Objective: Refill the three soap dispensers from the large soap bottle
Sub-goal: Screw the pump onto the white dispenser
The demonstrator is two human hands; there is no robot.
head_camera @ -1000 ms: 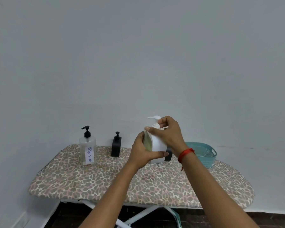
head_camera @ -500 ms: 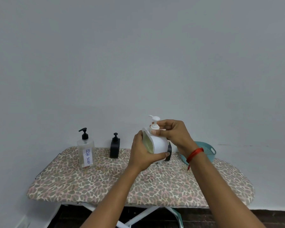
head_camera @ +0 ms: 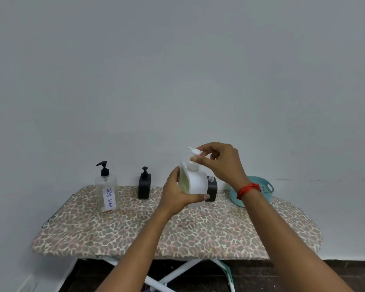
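Observation:
My left hand (head_camera: 177, 194) grips a white soap bottle (head_camera: 196, 182) with a yellowish side panel, held upright above the board. Above it, my right hand (head_camera: 217, 163) pinches the bottle's white pump head (head_camera: 193, 151), which stands raised over the neck. A clear dispenser (head_camera: 106, 191) with a black pump and a "DISH SOAP" label stands at the back left. A small black dispenser (head_camera: 144, 185) stands beside it. Another black dispenser (head_camera: 212, 187), with no pump showing, is partly hidden behind the white bottle.
Everything stands on an ironing board (head_camera: 135, 232) with a leopard-print cover, set against a plain white wall. A teal plastic basket (head_camera: 261, 189) sits at the back right, behind my right wrist. White folding legs show below the board.
My right hand has shifted from the bottle's neck up to the pump head, and the pump now stands higher above the bottle. My left hand keeps its grip on the body.

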